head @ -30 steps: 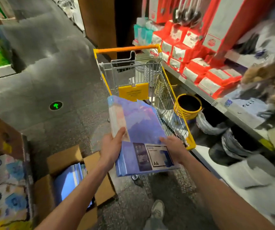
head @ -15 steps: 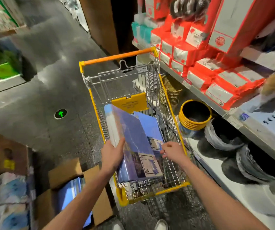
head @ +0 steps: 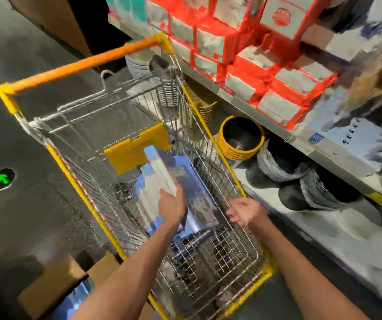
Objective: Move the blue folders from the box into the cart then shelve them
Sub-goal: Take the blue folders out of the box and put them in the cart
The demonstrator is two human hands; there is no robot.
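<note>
The left hand (head: 171, 205) grips the near edge of the blue folders (head: 185, 174), thumb on top. The stack sits low inside the cart (head: 81, 64), its far end near the yellow flap (head: 130, 151). It seems best to lower the stack flat onto the wire floor before letting go, so nothing slides or fans out. The right hand (head: 245, 213) hangs empty, fingers loosely curled, just beside the cart's right side, and could square the stack. More folders lie in the box (head: 51, 287), near left.
</note>
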